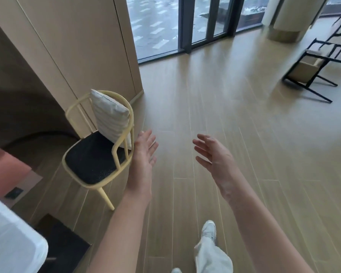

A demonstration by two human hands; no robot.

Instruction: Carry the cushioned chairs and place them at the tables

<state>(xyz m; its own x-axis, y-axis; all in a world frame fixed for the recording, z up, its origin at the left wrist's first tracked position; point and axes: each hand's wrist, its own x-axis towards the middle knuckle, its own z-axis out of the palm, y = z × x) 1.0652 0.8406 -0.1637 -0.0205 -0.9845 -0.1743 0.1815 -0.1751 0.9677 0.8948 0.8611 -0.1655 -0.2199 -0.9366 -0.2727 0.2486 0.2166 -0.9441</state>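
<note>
A pale yellow chair [98, 146] with a black seat pad and a white striped cushion [111, 117] leaning on its backrest stands on the wooden floor at the left, by a beige wall panel. My left hand [145, 152] hovers with straight fingers just right of the chair's curved back rail; whether it touches the rail I cannot tell. Further right, my right hand [213, 152] is held out over the floor, fingers spread and holding nothing.
A white table edge [10, 239] shows at the bottom left above a dark floor patch. A black-framed chair [311, 69] lies tipped at the right. Tall glass doors [185, 22] and a round column [283, 18] stand at the far end. My leg and shoe [209, 231] are below.
</note>
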